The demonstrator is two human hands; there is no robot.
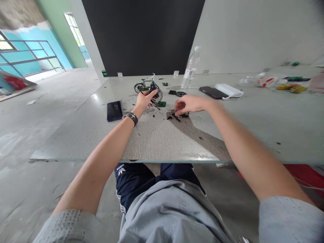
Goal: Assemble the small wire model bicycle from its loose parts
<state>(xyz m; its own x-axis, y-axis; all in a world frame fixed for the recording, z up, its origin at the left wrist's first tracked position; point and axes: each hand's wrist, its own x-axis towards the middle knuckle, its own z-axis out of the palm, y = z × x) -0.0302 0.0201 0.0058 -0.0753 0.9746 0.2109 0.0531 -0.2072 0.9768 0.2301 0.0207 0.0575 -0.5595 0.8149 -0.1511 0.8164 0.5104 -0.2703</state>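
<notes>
A small green and black model bicycle (158, 96) with spoked wheels and silver handlebars stands upright at the back of the table. My left hand (144, 100), with a dark watch on the wrist, is closed on it, thumb and fingers near the wheel at the right. My right hand (187, 104) is lower on the table to the right, fingertips bent down and together among small dark parts (176, 117). Whether a part is pinched there is too small to make out. A green piece (162, 104) lies between my hands, and a loose black wheel (180, 94) lies behind my right hand.
A blue phone (114, 111) lies left of my left hand. Toward the back stand a plastic bottle (190, 69), then a dark phone (213, 92) beside a white device (229, 90) with a cable. Plastic packaging (265, 81) sits far right. The table's front edge (177, 161) is near my lap.
</notes>
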